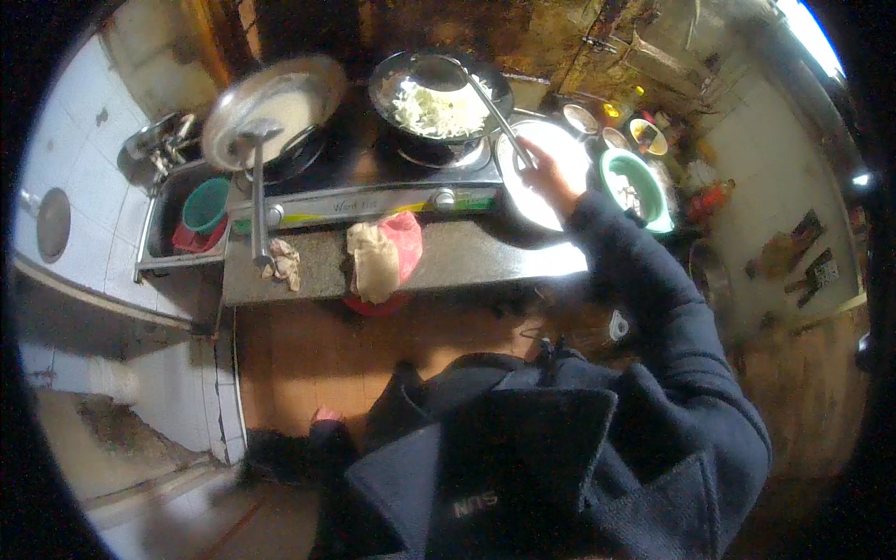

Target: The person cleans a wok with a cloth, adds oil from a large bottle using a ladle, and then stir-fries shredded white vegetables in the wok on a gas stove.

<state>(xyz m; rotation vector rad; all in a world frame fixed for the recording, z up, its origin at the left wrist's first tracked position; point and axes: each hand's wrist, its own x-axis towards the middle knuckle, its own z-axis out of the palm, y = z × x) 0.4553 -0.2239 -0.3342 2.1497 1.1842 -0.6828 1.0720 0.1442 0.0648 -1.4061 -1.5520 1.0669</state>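
Observation:
My right hand (pixel 553 178) grips the metal handle of a long cooking utensil (pixel 493 105), likely a ladle or wok spatula. Its dark head lies over a black wok (pixel 381 91) on the right burner. Shredded pale vegetable (pixel 441 112), perhaps cabbage, fills the wok's middle. Beneath my hand a wide, round, glaring white basin or plate (pixel 514 185) sits right of the stove. My left hand is out of view. On the left burner rests a metal wok (pixel 224 133), with a second long-handled metal utensil (pixel 259 189) lying across its near rim.
Cloths (pixel 378 259) hang over the counter's front edge; a crumpled rag (pixel 285 264) lies left. A sink (pixel 164 217) at left holds a green basket (pixel 206 204). Right of the white vessel stand a pale green basin (pixel 654 192), small bowls (pixel 579 119) and a yellow-capped bottle (pixel 626 105).

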